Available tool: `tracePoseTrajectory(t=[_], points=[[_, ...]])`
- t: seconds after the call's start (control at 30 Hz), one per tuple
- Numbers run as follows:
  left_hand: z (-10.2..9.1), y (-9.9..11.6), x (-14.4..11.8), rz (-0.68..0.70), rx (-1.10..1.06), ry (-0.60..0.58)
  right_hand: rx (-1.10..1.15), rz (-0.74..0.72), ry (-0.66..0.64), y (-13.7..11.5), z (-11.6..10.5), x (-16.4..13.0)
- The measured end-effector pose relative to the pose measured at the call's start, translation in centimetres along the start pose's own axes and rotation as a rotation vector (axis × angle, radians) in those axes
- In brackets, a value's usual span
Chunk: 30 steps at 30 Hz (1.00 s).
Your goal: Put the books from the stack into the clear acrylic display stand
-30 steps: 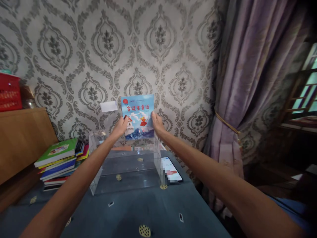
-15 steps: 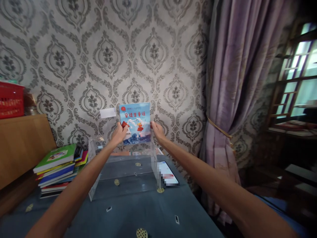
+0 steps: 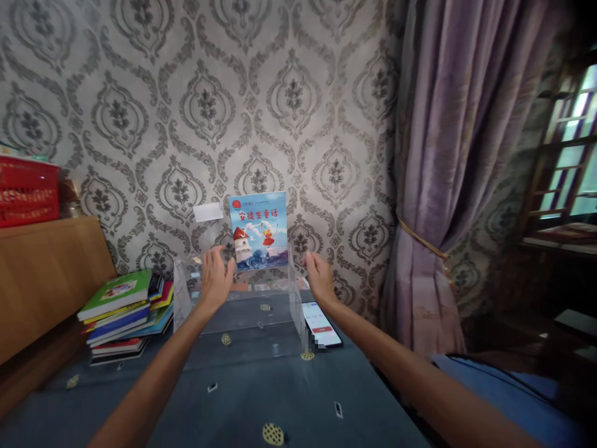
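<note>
A blue picture book (image 3: 259,230) with red Chinese lettering stands upright against the patterned wall, at the back of a clear plastic rack (image 3: 293,298). Just left of its lower corner is my left hand (image 3: 215,277), empty, its fingers and thumb apart. My right hand (image 3: 319,277) hovers off the book's right side, holding nothing, with its fingers loosely bent and apart. Neither hand touches the book.
Several books (image 3: 124,311) are piled left of the rack. A lit phone (image 3: 323,323) lies to its right on the dark tablecloth (image 3: 233,404). A wooden cabinet (image 3: 51,267) bears a red basket (image 3: 28,190). A purple curtain (image 3: 436,186) hangs at right.
Both hands have let go of the book and moved down and outward from its edges. The book stays upright. The view has shifted slightly.
</note>
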<state>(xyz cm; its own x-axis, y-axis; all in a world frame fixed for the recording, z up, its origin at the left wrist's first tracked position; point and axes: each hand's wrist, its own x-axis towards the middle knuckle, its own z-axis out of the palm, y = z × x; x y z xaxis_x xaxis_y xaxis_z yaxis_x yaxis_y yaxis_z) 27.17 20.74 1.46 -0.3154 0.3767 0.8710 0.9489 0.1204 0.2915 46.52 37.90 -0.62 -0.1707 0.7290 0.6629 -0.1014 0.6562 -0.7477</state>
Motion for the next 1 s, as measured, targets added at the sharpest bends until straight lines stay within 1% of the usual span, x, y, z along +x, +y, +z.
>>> tracePoseTrajectory(t=[0.07,0.1,0.17,0.27,0.33,0.43,0.5,0.57,0.63,0.7,0.77,0.87,0.93,1.0], points=[[-0.7,0.1,-2.0,0.076,0.039,0.004,-0.028,-0.080,-0.114,-0.7,-0.3,-2.7],[-1.0,0.1,-3.1,0.089,0.051,-0.005,-0.031,-0.118,-0.184,-1.0,-0.3,-4.2],[-1.5,0.0,-5.6,0.085,0.061,-0.023,-0.033,-0.169,-0.351,-1.7,-0.4,-7.5],[-2.3,-0.7,-9.8,0.053,0.060,-0.053,-0.038,-0.189,-0.573,-2.3,-0.5,-12.6],[-3.0,-1.6,-12.6,0.033,0.074,-0.081,-0.019,-0.178,-0.692,-2.3,-0.6,-15.5],[-4.1,-3.2,-16.2,0.026,0.095,-0.066,0.016,-0.101,-0.808,-1.8,-0.6,-18.8],[-4.8,-4.2,-18.0,0.006,0.118,-0.016,0.036,-0.035,-0.849,-1.3,-0.5,-20.2],[-5.4,-5.0,-19.2,-0.030,0.146,0.020,0.058,0.028,-0.863,-0.9,-0.3,-21.2],[-5.7,-5.6,-19.9,-0.055,0.164,0.018,0.075,0.085,-0.865,-0.6,0.1,-21.9],[-5.9,-6.0,-20.0,-0.093,0.185,0.017,0.089,0.140,-0.864,-0.5,0.5,-22.5],[-6.2,-6.5,-19.6,-0.145,0.224,0.061,0.102,0.193,-0.876,-0.3,1.0,-23.1],[-7.1,-7.8,-18.2,-0.199,0.303,0.117,0.130,0.251,-0.916,-0.2,1.7,-24.2],[-8.3,-9.5,-16.7,-0.225,0.357,0.105,0.140,0.266,-0.920,0.0,2.1,-24.9],[-9.8,-11.9,-14.8,-0.268,0.435,0.051,0.144,0.276,-0.919,0.1,2.4,-25.3]])
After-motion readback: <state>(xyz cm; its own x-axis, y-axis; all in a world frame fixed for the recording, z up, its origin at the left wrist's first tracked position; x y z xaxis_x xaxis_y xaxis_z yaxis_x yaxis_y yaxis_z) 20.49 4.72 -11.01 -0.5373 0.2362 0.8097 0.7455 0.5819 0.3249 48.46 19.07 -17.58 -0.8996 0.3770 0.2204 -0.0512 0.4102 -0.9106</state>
